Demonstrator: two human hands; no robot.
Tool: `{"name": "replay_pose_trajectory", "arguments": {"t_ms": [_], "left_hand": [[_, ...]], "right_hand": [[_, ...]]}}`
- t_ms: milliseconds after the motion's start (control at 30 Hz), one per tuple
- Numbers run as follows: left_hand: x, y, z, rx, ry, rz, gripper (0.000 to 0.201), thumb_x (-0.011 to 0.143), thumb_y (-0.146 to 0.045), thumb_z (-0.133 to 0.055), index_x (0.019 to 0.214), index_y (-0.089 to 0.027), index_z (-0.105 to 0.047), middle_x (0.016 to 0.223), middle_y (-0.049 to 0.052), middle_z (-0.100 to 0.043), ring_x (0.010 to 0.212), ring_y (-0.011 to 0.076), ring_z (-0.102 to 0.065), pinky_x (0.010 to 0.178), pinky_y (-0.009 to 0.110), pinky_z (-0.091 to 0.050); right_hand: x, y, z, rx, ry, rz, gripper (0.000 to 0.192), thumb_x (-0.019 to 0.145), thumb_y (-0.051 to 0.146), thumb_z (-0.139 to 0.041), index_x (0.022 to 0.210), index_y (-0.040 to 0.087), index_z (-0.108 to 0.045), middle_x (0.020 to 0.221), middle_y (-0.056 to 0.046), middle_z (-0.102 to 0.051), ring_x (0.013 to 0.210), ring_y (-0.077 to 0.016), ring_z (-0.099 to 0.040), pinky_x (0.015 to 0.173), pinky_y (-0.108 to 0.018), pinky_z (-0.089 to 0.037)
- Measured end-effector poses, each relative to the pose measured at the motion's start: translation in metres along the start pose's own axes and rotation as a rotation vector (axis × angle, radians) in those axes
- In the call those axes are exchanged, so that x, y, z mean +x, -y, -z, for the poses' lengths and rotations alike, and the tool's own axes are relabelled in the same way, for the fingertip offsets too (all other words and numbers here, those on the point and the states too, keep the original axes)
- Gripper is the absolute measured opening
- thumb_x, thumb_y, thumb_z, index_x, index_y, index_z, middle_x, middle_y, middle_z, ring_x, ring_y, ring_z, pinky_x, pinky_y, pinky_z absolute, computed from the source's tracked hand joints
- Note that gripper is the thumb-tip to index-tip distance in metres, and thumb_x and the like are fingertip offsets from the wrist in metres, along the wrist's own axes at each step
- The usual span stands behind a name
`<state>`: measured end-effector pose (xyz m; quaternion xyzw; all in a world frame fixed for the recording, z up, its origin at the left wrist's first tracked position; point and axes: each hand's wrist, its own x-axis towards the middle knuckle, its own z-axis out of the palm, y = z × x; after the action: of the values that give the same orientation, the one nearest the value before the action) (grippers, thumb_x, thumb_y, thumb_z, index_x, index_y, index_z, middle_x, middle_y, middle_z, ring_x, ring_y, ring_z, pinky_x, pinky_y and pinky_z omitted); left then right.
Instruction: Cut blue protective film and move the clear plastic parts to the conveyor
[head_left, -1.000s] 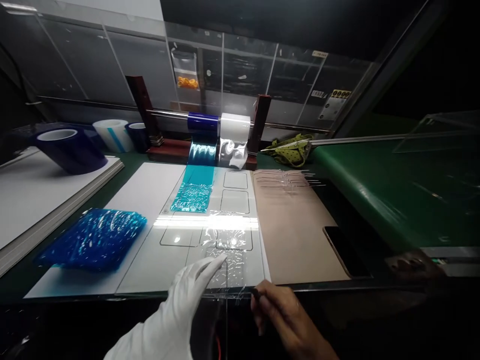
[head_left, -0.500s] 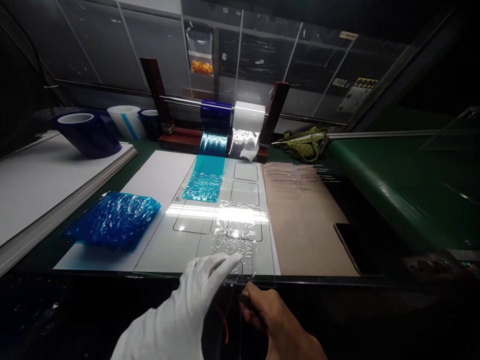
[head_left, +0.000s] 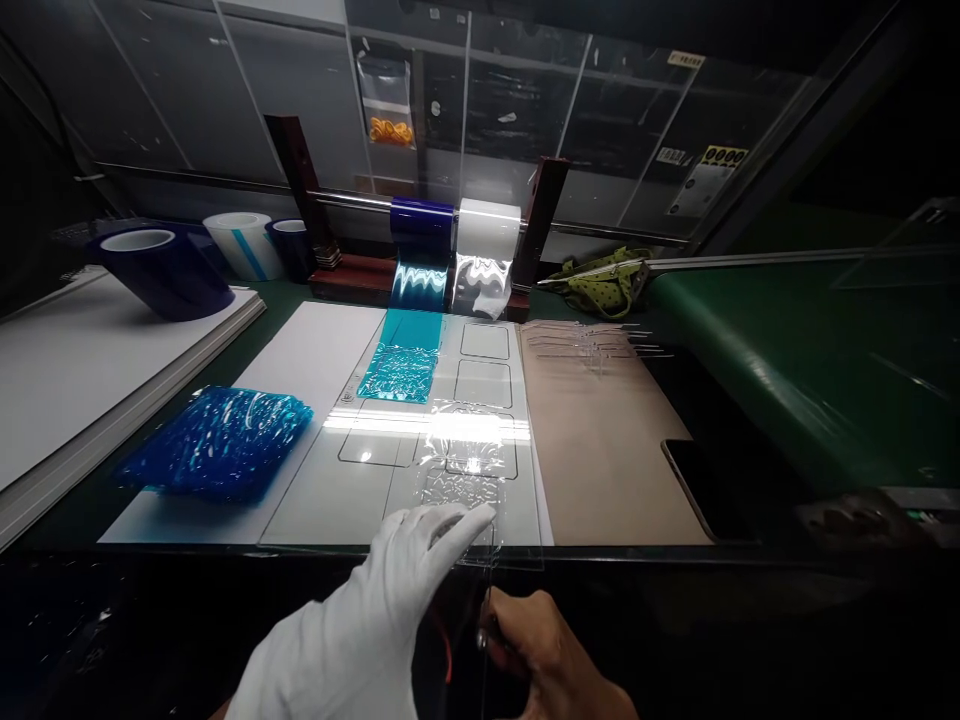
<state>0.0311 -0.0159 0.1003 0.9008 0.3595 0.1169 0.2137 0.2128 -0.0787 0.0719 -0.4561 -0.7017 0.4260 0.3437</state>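
While we look down from the head camera, our left hand [head_left: 390,610], in a white glove, lies low in the middle of the frame with its fingers stretched out flat, the fingertips [head_left: 469,520] pressing on the near end of a clear film strip [head_left: 465,470]. It grips nothing; it only presses down. Our right hand [head_left: 540,655], bare, sits at the bottom edge just right of the glove, fingers curled in; it seems to pinch the near edge of the film, though the dark there keeps us from telling for sure.

That film is see-through and wrinkled, catching bright glare in a band across its middle. It lies on the white template board [head_left: 315,500], over the outlined rectangles, at lower centre, and hangs a little past the board's near edge.

Further up, a teal film piece [head_left: 401,365] lies on the same board beneath the blue roll [head_left: 422,222] and the white roll [head_left: 489,225], which sit side by side on a bar at upper centre. At left centre rests a crumpled blue film pile [head_left: 217,440]. Right of the board lies a tan sheet [head_left: 600,440], and a dark phone [head_left: 701,485] lies at its right edge. In the upper left, a dark blue tape roll [head_left: 161,270] rests on a stack of white boards [head_left: 67,370].
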Motion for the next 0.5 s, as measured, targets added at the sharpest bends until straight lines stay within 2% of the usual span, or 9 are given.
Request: {"name": "replay_pose_trajectory", "arguments": {"t_ms": [133, 233, 333, 367, 400, 500], "left_hand": [[0.003, -0.003, 0.006, -0.041, 0.066, -0.017, 0.096, 0.061, -0.038, -0.067, 0.146, -0.033, -0.023, 0.132, 0.008, -0.048, 0.117, 0.0308, -0.048, 0.098, 0.044, -0.043], [0.004, -0.007, 0.012, -0.101, 0.083, 0.026, 0.107, 0.056, -0.038, -0.071, 0.148, -0.033, -0.016, 0.136, 0.010, -0.043, 0.119, 0.0332, -0.045, 0.100, 0.048, -0.039], [0.002, -0.013, 0.018, -0.153, 0.027, 0.122, 0.117, 0.047, -0.032, -0.073, 0.148, -0.033, -0.014, 0.138, 0.011, -0.039, 0.120, 0.0368, -0.041, 0.102, 0.053, -0.035], [0.001, -0.016, 0.019, -0.174, -0.002, 0.143, 0.118, 0.046, -0.029, -0.073, 0.148, -0.033, -0.015, 0.137, 0.011, -0.040, 0.120, 0.0377, -0.040, 0.102, 0.054, -0.033], [-0.002, -0.018, 0.020, -0.202, -0.040, 0.173, 0.116, 0.045, -0.027, -0.074, 0.147, -0.034, -0.019, 0.137, 0.010, -0.040, 0.120, 0.0386, -0.040, 0.103, 0.055, -0.031], [-0.015, -0.019, 0.024, -0.452, -0.216, 0.321, 0.103, 0.045, -0.027, -0.074, 0.141, -0.035, -0.037, 0.137, 0.007, -0.042, 0.127, 0.0413, -0.034, 0.108, 0.055, -0.025]], "right_hand": [[-0.011, -0.003, -0.005, -0.054, -0.059, -0.002, 0.059, 0.066, 0.078, -0.057, 0.065, 0.021, -0.040, 0.058, 0.008, -0.031, 0.047, -0.0058, -0.028, 0.043, -0.023, -0.019], [-0.018, -0.007, 0.009, -0.110, -0.204, -0.034, 0.054, 0.066, 0.074, -0.060, 0.072, 0.022, -0.045, 0.061, 0.007, -0.040, 0.050, -0.0078, -0.036, 0.044, -0.021, -0.028], [-0.007, -0.028, 0.052, -0.304, -0.455, -0.097, 0.056, 0.071, 0.075, -0.052, 0.086, 0.021, -0.046, 0.071, 0.002, -0.049, 0.058, -0.0122, -0.047, 0.050, -0.022, -0.037], [0.002, -0.039, 0.070, -0.461, -0.520, -0.122, 0.054, 0.075, 0.073, -0.048, 0.088, 0.021, -0.047, 0.070, 0.001, -0.051, 0.057, -0.0129, -0.049, 0.050, -0.023, -0.038], [0.011, -0.051, 0.088, -0.666, -0.543, -0.207, 0.048, 0.082, 0.067, -0.045, 0.089, 0.020, -0.048, 0.071, 0.000, -0.053, 0.059, -0.0140, -0.052, 0.053, -0.024, -0.040], [0.032, -0.079, 0.125, -0.814, -0.556, -0.284, 0.040, 0.090, 0.054, -0.040, 0.090, 0.017, -0.056, 0.083, -0.010, -0.062, 0.075, -0.0235, -0.062, 0.060, -0.030, -0.043]]}}
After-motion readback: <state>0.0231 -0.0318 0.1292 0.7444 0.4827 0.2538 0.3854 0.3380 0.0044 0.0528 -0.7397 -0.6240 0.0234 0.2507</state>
